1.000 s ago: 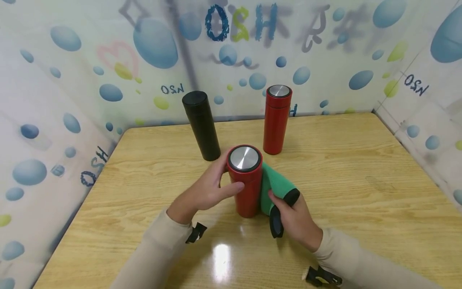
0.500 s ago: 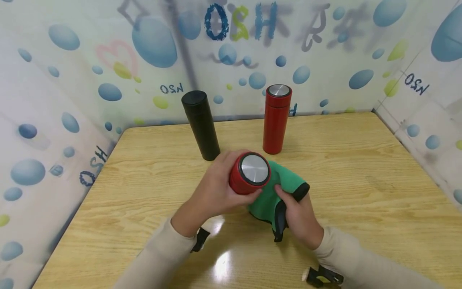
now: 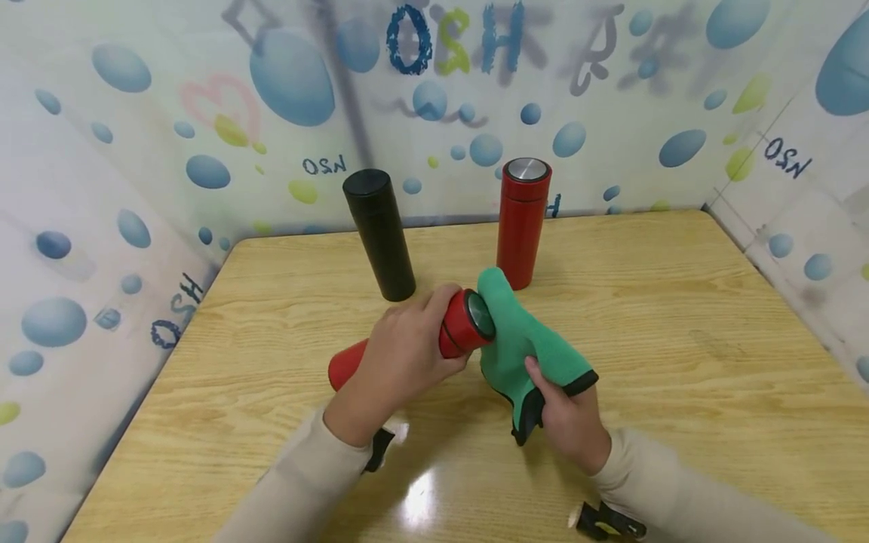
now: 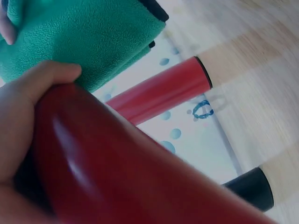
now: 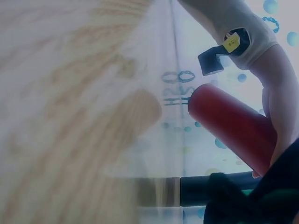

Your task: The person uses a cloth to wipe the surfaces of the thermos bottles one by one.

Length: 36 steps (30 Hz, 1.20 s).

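The left hand (image 3: 403, 347) is gripping a red bottle (image 3: 456, 330) around its body and is holding it tilted, its lid (image 3: 480, 315) pointing toward the right hand (image 3: 569, 416). That hand is pinching a green cloth (image 3: 519, 339) with black edging, which is spreading from the pinch up to the lid. Beyond the cloth a second red bottle (image 3: 521, 234) is standing upright on the wooden table (image 3: 652, 317); a black bottle (image 3: 380, 237) is standing beyond the left hand's grip.

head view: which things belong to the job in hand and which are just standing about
Part of the job:
- tilted red bottle, gripped by the left hand
- green cloth, held in the right hand

Seemingly just standing about:
- black bottle
- upright red bottle
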Motion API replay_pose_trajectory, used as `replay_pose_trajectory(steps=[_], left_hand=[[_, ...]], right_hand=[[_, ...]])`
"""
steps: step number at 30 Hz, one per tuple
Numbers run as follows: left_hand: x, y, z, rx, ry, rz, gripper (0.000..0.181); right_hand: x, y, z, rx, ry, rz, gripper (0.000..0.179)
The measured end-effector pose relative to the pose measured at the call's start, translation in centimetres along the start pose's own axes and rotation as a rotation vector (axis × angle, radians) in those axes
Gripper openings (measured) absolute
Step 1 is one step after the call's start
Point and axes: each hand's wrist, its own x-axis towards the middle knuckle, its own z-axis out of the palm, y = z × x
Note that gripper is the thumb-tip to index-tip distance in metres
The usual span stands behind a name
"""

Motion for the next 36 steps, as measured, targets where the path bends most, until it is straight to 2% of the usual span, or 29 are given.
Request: replay_pose_trajectory(steps=[4, 8, 10, 12, 15, 18, 20, 22, 24, 26, 28, 29, 33, 36], left_hand=[[0.0, -0.1, 0.2, 0.068, 0.007, -0.026, 0.074], [0.0, -0.1, 0.4, 0.11, -0.034, -0.019, 0.075], [-0.1, -0.1, 0.5, 0.143, -0.045, 0.016, 0.073], [-0.2, 0.0, 0.7, 0.161, -0.049, 0.046, 0.073], [-0.3, 0.2, 0.6, 0.153, -0.053, 0.068, 0.074], [-0.2, 0.3, 0.3, 0.115, -0.042, 0.048, 0.079], [-0.2, 0.3, 0.1, 0.095, -0.013, 0.032, 0.079], [-0.2, 0.2, -0.1, 0.084, 0.023, 0.018, 0.078], [-0.2, 0.2, -0.2, 0.075, 0.04, 0.009, 0.077], [-0.3, 0.3, -0.2, 0.073, 0.029, 0.011, 0.077], [-0.3, 0.4, -0.1, 0.078, 0.009, 0.019, 0.078], [-0.2, 0.5, 0.0, 0.082, -0.001, 0.024, 0.078], [-0.3, 0.7, 0.0, 0.07, -0.005, 0.025, 0.081], [-0.5, 1.0, -0.2, -0.049, 0.016, 0.005, 0.081]], right_hand=[[0.2, 0.2, 0.2, -0.001, -0.138, -0.155, 0.068], [0.8, 0.0, 0.4, -0.016, -0.29, -0.323, 0.062], [1.0, 0.0, 0.4, -0.041, -0.318, -0.339, 0.058], [1.0, 0.0, 0.3, -0.058, -0.326, -0.305, 0.058], [0.8, 0.0, 0.2, -0.041, -0.321, -0.195, 0.062], [0.6, 0.0, 0.2, -0.035, -0.281, -0.079, 0.062], [0.6, -0.1, 0.2, -0.026, -0.262, -0.046, 0.062], [0.6, -0.2, 0.3, -0.014, -0.254, -0.077, 0.061], [0.7, -0.2, 0.4, 0.021, -0.264, -0.162, 0.062], [0.8, -0.2, 0.5, 0.047, -0.28, -0.246, 0.059], [0.8, -0.2, 0.5, 0.069, -0.284, -0.283, 0.057], [0.7, -0.2, 0.5, 0.074, -0.275, -0.266, 0.058], [0.3, -0.3, 0.3, 0.05, -0.166, -0.052, 0.051], [0.2, -0.3, 0.1, 0.103, -0.13, 0.084, 0.038]])
